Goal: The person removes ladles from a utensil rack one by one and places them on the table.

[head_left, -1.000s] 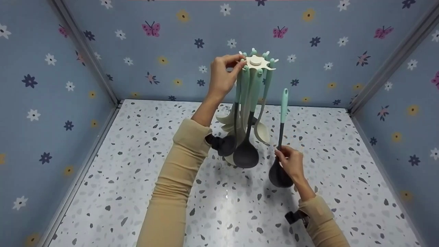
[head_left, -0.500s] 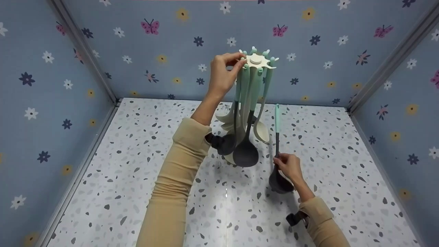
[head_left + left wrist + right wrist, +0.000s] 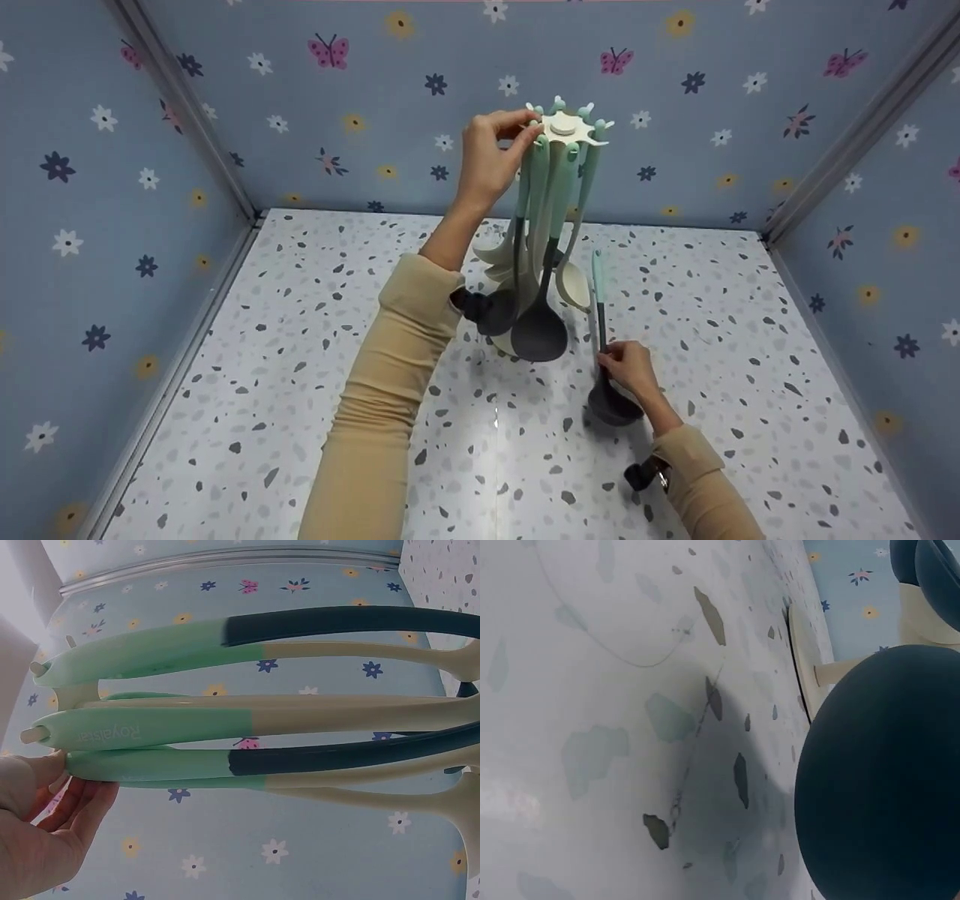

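Observation:
A cream rotating utensil rack [image 3: 563, 127] stands upright with several mint-handled utensils hanging from its hooks. Among these are a dark ladle [image 3: 539, 334] and a cream spoon [image 3: 574, 286]. My left hand [image 3: 487, 161] pinches the rack's top edge beside a hanging handle; in the left wrist view its fingertips touch that mint handle [image 3: 142, 764] and hide the hook. My right hand [image 3: 632, 367] pinches a loose ladle [image 3: 601, 319] by its dark shaft just above the bowl, handle pointing up. A large dark bowl [image 3: 877, 780] fills the right wrist view's right side; the right hand is unseen there.
The speckled white tabletop [image 3: 315, 315] is bounded by flowered blue panels [image 3: 405, 97] at the back and sides. The rack's cream base [image 3: 806, 652] shows in the right wrist view. A black wrist camera [image 3: 472, 304] partly overlaps the hanging utensils.
My right hand has lowered the ladle toward the tabletop and slightly to the left; its handle now leans a little left. The left hand keeps its hold on the rack.

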Demonstrator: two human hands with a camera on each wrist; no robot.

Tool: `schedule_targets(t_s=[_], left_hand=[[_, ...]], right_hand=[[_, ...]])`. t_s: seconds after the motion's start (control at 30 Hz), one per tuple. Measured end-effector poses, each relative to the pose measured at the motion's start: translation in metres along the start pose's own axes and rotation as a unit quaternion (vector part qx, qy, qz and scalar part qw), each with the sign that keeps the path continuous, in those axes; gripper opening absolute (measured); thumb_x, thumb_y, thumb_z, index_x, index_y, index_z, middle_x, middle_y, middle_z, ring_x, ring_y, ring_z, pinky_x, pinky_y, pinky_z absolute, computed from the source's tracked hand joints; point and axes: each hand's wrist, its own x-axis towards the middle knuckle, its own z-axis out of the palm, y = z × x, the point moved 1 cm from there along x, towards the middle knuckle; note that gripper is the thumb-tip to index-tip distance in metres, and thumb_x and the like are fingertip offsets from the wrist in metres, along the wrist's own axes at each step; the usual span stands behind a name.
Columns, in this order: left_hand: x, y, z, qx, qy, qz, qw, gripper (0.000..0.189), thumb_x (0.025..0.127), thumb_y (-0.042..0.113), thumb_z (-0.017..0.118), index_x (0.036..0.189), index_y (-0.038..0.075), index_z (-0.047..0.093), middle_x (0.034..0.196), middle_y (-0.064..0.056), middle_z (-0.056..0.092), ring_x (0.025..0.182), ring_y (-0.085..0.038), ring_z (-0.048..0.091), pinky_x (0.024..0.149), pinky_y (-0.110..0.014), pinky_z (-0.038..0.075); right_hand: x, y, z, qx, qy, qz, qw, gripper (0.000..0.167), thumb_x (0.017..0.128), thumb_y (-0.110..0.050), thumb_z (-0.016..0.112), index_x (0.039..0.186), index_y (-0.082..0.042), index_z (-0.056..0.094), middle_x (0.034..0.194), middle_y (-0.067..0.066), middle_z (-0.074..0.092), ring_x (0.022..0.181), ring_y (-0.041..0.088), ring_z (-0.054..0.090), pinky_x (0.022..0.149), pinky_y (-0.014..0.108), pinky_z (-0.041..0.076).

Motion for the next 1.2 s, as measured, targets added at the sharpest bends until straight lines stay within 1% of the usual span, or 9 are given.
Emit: schedule_targets(t_s=[0.2,0.37,0.43,0.5,0.57,0.73,0.8,0.97,1.2], left_hand=[[-0.001,0.005,-0.002,-0.004,-0.008,-0.01,0.9999,0.018,0.083,0.011,0.062,0.094,-0.001,0.068,0.09,-0.011,0.063,0.078,-0.015,0.056,0.066,-0.019,0.048],[-0.005,0.019,-0.005,0.0,-0.008,-0.005,1.0,0.017,0.084,0.006,0.06,0.094,-0.007,0.066,0.09,-0.016,0.063,0.078,-0.02,0.056,0.066,-0.02,0.047],[-0.006,0.02,-0.005,0.002,-0.006,-0.006,1.0,0.017,0.084,0.005,0.06,0.094,-0.008,0.065,0.089,-0.017,0.062,0.078,-0.021,0.056,0.065,-0.02,0.047],[-0.005,0.018,-0.004,0.004,-0.005,-0.007,1.0,0.017,0.084,0.007,0.06,0.094,-0.006,0.066,0.089,-0.016,0.063,0.077,-0.02,0.057,0.064,-0.02,0.047],[-0.003,0.01,-0.003,0.005,-0.006,-0.009,0.9999,0.018,0.084,0.009,0.061,0.095,-0.004,0.067,0.089,-0.014,0.063,0.077,-0.018,0.057,0.064,-0.02,0.048],[0.0,0.002,-0.001,0.005,-0.007,-0.007,0.9999,0.018,0.084,0.013,0.061,0.094,-0.001,0.068,0.089,-0.011,0.064,0.077,-0.015,0.057,0.065,-0.021,0.048],[0.0,0.001,0.0,0.005,-0.007,-0.007,0.9999,0.018,0.084,0.013,0.061,0.093,0.0,0.068,0.088,-0.01,0.064,0.077,-0.015,0.057,0.065,-0.02,0.048],[0.0,0.002,0.0,0.003,0.002,-0.016,0.9999,0.016,0.083,0.012,0.062,0.093,0.0,0.068,0.088,-0.008,0.064,0.076,-0.013,0.057,0.065,-0.021,0.049],[0.0,0.003,0.0,0.002,-0.002,-0.024,0.9997,0.017,0.083,0.012,0.062,0.095,0.0,0.068,0.089,-0.009,0.064,0.077,-0.014,0.056,0.066,-0.02,0.048]], right_hand=[[0.002,0.004,0.003,-0.027,-0.017,0.019,0.9993,0.014,0.079,-0.005,0.063,0.084,0.008,0.064,0.063,0.007,0.059,0.051,0.011,0.052,0.046,0.023,0.042],[0.001,0.008,0.005,-0.037,-0.027,0.025,0.9986,0.014,0.078,-0.006,0.063,0.081,0.008,0.064,0.063,0.008,0.057,0.051,0.012,0.05,0.046,0.023,0.041],[0.0,0.009,0.006,-0.042,-0.027,0.027,0.9984,0.014,0.077,-0.006,0.064,0.08,0.008,0.064,0.062,0.007,0.057,0.051,0.013,0.049,0.046,0.023,0.041],[0.0,0.01,0.007,-0.045,-0.028,0.03,0.9981,0.015,0.076,-0.007,0.065,0.08,0.008,0.064,0.062,0.008,0.057,0.051,0.013,0.049,0.046,0.023,0.041],[-0.001,0.011,0.008,-0.051,-0.031,0.034,0.9976,0.015,0.076,-0.007,0.066,0.08,0.008,0.064,0.063,0.007,0.057,0.052,0.013,0.049,0.046,0.024,0.042],[-0.001,0.01,0.01,-0.055,-0.048,0.06,0.9955,0.016,0.077,-0.008,0.066,0.082,0.007,0.064,0.066,0.008,0.058,0.055,0.015,0.051,0.05,0.025,0.044],[-0.001,0.009,0.011,-0.053,-0.055,0.079,0.994,0.017,0.078,-0.009,0.065,0.085,0.006,0.064,0.069,0.008,0.058,0.058,0.015,0.052,0.052,0.026,0.044],[0.0,0.008,0.012,-0.02,-0.069,0.133,0.9885,0.016,0.079,-0.009,0.064,0.088,0.004,0.062,0.077,0.01,0.056,0.065,0.017,0.052,0.055,0.025,0.045],[0.001,0.008,0.012,0.003,-0.078,0.155,0.9847,0.018,0.079,-0.008,0.064,0.091,0.005,0.061,0.08,0.012,0.056,0.067,0.018,0.053,0.054,0.026,0.046]])
